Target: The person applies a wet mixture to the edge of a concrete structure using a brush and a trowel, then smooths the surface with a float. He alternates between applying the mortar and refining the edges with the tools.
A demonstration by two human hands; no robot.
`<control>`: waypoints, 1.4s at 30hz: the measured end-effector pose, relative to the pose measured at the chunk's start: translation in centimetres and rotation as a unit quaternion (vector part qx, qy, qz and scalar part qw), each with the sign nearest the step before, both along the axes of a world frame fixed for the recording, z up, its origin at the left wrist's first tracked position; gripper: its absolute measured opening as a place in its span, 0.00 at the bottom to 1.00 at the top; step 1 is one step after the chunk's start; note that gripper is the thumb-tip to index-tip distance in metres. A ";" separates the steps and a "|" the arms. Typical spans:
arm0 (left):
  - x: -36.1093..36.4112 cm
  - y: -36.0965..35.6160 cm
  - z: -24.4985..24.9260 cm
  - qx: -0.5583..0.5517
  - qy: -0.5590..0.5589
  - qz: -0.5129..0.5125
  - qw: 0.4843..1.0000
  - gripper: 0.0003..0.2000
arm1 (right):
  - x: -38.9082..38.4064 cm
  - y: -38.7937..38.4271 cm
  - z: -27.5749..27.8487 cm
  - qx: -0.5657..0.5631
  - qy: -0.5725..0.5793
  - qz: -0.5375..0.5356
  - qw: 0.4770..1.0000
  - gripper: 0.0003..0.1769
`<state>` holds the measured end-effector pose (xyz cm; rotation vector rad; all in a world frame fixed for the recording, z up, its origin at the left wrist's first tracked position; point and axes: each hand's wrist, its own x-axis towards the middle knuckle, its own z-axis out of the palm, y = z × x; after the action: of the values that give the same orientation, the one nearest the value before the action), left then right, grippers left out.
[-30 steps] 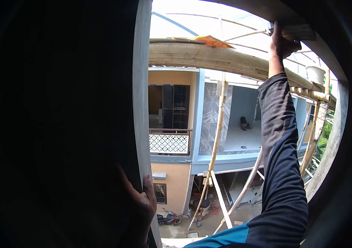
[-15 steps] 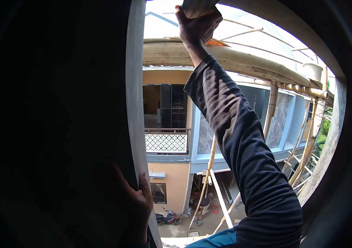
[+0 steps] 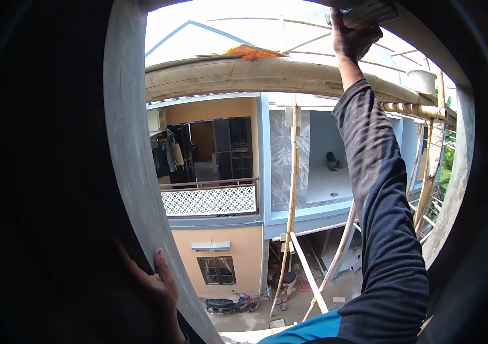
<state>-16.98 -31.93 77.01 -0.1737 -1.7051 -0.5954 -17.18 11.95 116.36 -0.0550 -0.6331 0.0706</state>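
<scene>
Raised to the top of the opening, my right hand (image 3: 357, 40) is closed around a flat greyish block-like tool (image 3: 370, 12). The tool sits against the shaded upper edge of the opening; its exact kind is hard to make out. Lower left, my left hand (image 3: 161, 281) grips the inner edge of the grey cement window jamb (image 3: 126, 114). Its thumb lies on the jamb face, and the other fingers are partly lost in shadow.
Outside, a thick bamboo pole (image 3: 227, 77) crosses the opening, with a white bucket (image 3: 422, 82) at its right. Bamboo scaffold poles (image 3: 294, 172) stand before a house with a latticed balcony (image 3: 209, 200). Below are a motorcycle (image 3: 232, 303) and a crouching person (image 3: 286, 282).
My right hand has moved right along the top with the tool. The view has shifted, so the jamb and my left hand appear farther left and more of the house shows.
</scene>
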 end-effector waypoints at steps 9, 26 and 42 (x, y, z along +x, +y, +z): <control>0.7 0.2 0.4 -0.028 -0.045 0.109 0.993 0.31 | 10.7 8.5 -0.5 -0.044 0.083 0.147 0.985 0.54; 1.1 0.9 0.1 -0.047 -0.016 0.113 0.992 0.35 | -6.2 -14.2 -2.6 0.076 -0.074 0.300 0.948 0.51; -1.9 -0.2 -1.0 0.054 0.034 -0.135 0.989 0.36 | -1.0 -2.7 -5.4 0.329 0.017 0.829 0.452 0.25</control>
<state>-18.92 -32.14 76.05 -0.3480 -1.5913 -0.8714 -18.23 9.28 110.95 1.4040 -0.3982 1.7618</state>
